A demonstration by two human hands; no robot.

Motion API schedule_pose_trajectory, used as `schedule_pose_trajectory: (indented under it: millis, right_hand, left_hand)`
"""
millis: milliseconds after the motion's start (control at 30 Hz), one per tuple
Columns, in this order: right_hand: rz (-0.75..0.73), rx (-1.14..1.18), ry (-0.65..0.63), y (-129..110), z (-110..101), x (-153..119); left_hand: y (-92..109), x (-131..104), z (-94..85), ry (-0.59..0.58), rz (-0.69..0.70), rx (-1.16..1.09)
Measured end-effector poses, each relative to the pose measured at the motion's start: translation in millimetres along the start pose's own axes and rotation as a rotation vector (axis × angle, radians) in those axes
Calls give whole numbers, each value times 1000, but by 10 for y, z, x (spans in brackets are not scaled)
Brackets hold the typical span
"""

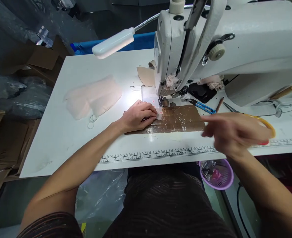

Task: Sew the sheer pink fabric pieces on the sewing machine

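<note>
My left hand (139,115) rests with bent fingers on a small translucent piece (159,114) beside the sewing machine's needle area. Under and beside it lies a brown taped sheet (183,120) on the white table (86,145). Blurred by motion, my right hand (235,130) hovers right of the brown sheet, one finger pointing left, over yellow-handled scissors (270,125). Whether it holds anything is not visible. Blue snips (202,106) lie just behind the sheet. The white sewing machine (170,56) stands over its back edge.
Sheer pink fabric (96,96) lies on the table's left, with a loop of thread (92,121). A white lamp (113,43) reaches over the back. A printed ruler (161,154) runs along the front edge. Below hangs a purple basket (229,177); cardboard boxes (9,142) stand left.
</note>
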State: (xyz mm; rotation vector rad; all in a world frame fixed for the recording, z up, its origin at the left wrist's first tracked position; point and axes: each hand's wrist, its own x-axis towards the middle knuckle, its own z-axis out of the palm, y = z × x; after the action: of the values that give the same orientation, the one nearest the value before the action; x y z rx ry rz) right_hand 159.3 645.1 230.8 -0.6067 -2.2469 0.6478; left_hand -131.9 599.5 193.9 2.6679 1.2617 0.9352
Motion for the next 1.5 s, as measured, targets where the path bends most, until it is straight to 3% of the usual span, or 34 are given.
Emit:
schedule_pose_trajectory:
  millis: [67, 200, 300, 467, 733, 1067, 1367, 1500]
  right_hand:
    - [-73, -5, 29, 125, 122, 164]
    - [-63, -152, -271, 354, 344, 513]
    - [-21, -262, -352, 453, 481, 613]
    - [0, -270, -277, 569, 605, 474]
    - [-182, -330, -340, 591, 570, 462]
    - [-255, -337, -312, 621, 601, 441]
    - [-364, -338, -273, 583, 597, 457]
    - [-377, -351, -285, 545, 589, 478]
  left_hand:
    - [16, -2, 5, 36, 11, 59]
    - [41, -9, 9, 36, 55, 134]
    - [51, -13, 2, -25, 54, 143]
    - [57, -15, -2, -49, 59, 173]
    - [59, -1, 17, -22, 101, 242]
    - [75, -13, 15, -29, 116, 248]
    - [61, 48, -129, -250, 167, 166]
    - [34, 107, -147, -257, 174, 157]
